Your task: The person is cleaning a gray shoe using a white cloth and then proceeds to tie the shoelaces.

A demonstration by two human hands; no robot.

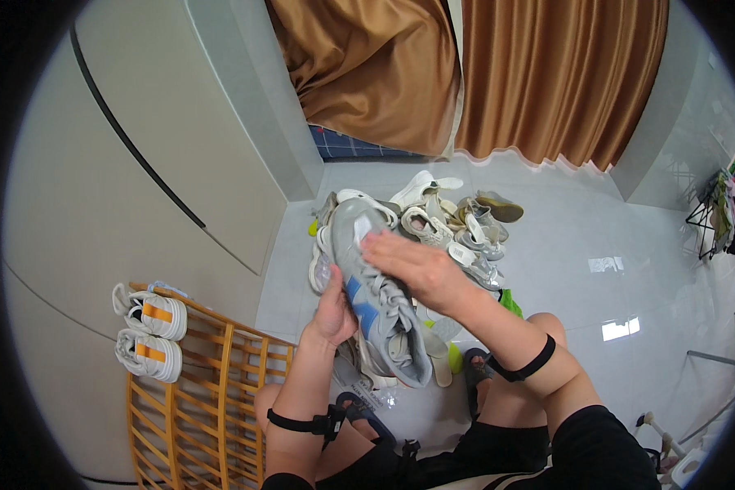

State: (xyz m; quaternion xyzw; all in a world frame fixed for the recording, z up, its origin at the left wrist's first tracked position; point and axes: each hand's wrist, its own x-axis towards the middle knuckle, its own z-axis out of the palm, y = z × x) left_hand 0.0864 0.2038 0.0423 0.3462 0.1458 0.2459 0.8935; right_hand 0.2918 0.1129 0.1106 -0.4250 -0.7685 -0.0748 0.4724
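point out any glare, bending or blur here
Head view: window-like glare on the glossy floor, right side; head view: fisheye bends the cabinet's black strip, corners go black; head view: curtains shine along folds; head view: held shoe looks fairly sharp.

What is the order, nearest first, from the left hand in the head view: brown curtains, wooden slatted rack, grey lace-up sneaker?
1. Grey lace-up sneaker, held in the left hand.
2. Wooden slatted rack, on the person's left.
3. Brown curtains, far ahead.
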